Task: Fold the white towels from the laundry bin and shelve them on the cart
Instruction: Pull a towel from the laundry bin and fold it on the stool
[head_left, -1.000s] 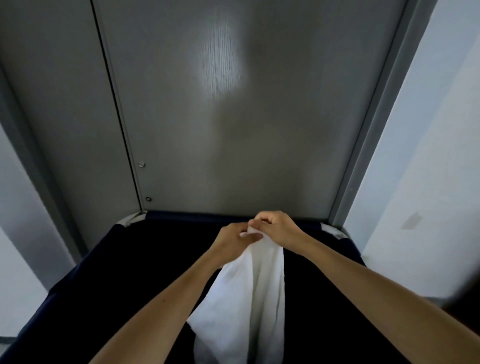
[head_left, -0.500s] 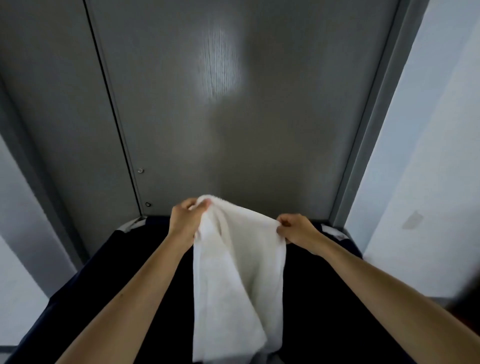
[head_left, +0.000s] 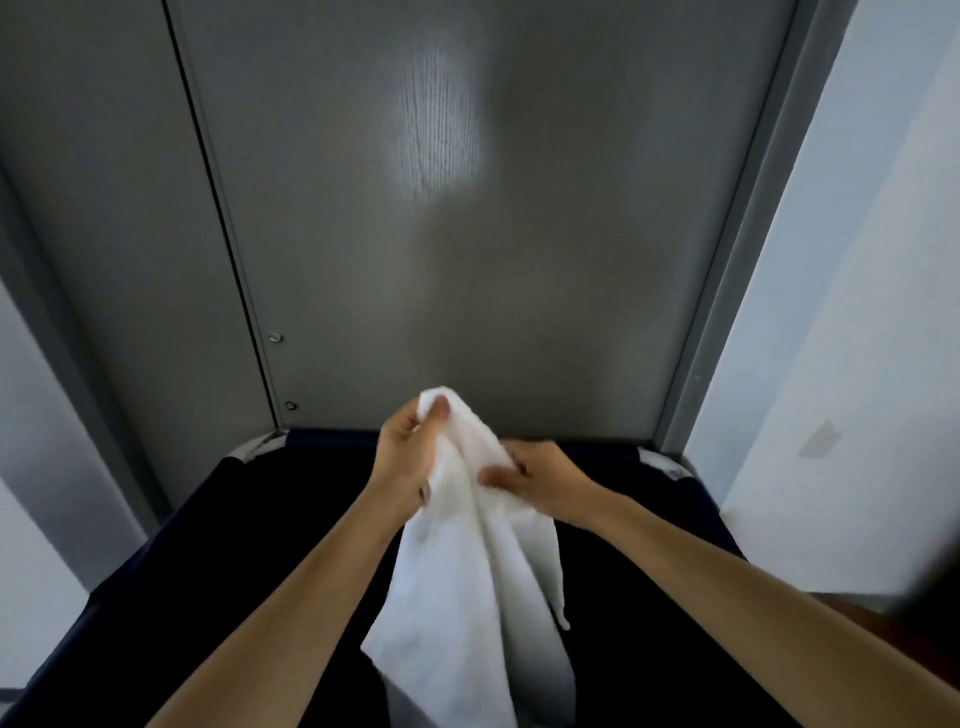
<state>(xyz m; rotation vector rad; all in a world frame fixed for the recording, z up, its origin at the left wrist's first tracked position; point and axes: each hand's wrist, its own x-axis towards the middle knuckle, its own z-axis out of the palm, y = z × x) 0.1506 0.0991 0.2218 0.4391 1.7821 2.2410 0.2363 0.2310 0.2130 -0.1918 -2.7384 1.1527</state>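
Hanging over the dark laundry bin (head_left: 171, 561), the white towel (head_left: 457, 597) droops from both hands toward 6 o'clock. The left hand (head_left: 408, 460) pinches its top corner between thumb and fingers. The right hand (head_left: 545, 480), just beside it at 3 o'clock, curls round a bunched fold slightly lower. A grey door (head_left: 467, 260) stands at 12 o'clock.

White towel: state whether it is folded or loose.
Loose, not folded: the white towel hangs bunched from the left hand and right hand, which grip its top, draping into the dark bin.
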